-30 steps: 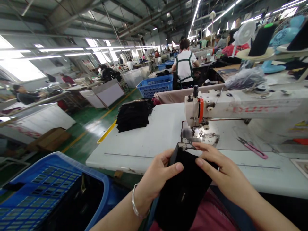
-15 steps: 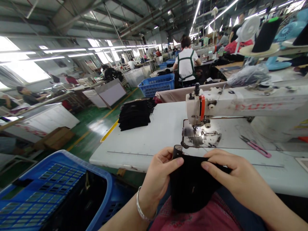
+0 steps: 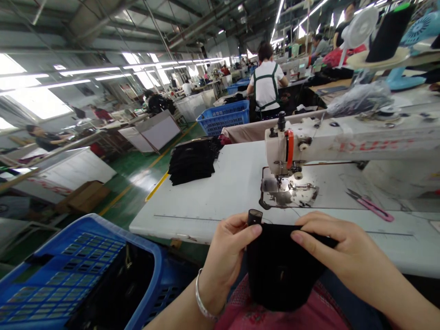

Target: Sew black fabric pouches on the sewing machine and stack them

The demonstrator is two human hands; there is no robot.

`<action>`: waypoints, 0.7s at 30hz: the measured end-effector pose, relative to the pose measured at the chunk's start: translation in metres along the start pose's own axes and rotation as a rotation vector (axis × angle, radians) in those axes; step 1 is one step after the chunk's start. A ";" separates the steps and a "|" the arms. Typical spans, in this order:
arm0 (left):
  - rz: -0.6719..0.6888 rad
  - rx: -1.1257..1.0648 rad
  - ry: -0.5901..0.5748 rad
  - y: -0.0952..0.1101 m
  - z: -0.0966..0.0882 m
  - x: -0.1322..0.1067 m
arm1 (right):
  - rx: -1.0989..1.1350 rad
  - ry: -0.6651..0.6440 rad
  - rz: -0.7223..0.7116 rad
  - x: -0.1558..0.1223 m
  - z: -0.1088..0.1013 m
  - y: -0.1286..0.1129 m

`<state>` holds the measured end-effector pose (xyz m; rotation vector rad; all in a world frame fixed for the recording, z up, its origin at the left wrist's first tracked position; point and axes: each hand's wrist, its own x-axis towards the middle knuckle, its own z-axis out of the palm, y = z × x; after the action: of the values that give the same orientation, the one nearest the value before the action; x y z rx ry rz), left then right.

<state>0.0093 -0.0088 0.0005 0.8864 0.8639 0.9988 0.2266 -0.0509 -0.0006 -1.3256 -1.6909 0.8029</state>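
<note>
Near sewing machine (image 3: 347, 137) | black fabric (image 3: 282, 268) between left hand (image 3: 227, 250) and right hand (image 3: 332, 240) | both pinching its upper part

Windows (image 3: 41, 98) glare white, far left beyond grip; tube lights (image 3: 91, 71) above. Bright glow on needle plate (image 3: 286, 198) just past grip. Held black cloth (image 3: 271, 261) dark, near detailless. Distance soft, edges stretched.

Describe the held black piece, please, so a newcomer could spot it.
Find the white sewing machine on the table. At the table's near edge, the left hand and right hand hold the black piece. Unlike the black stack beyond, it is held up, showing a small pale mark.
</note>
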 end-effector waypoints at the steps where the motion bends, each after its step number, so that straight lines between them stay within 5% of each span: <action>1: 0.007 0.014 0.012 0.000 -0.001 0.000 | 0.000 0.024 0.014 -0.001 -0.001 0.003; 10: 0.026 0.083 0.105 -0.004 -0.011 0.003 | 0.169 0.172 0.221 -0.017 -0.012 0.031; 16: -0.009 0.157 0.075 -0.007 -0.006 0.000 | -0.198 0.287 -0.048 0.000 0.006 0.002; 21: 0.022 0.259 0.044 -0.006 -0.006 -0.003 | -0.056 0.176 -0.062 0.020 0.026 -0.021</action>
<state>0.0046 -0.0116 -0.0067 1.0980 1.0392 0.9409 0.1923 -0.0362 0.0099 -1.3341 -1.6172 0.5891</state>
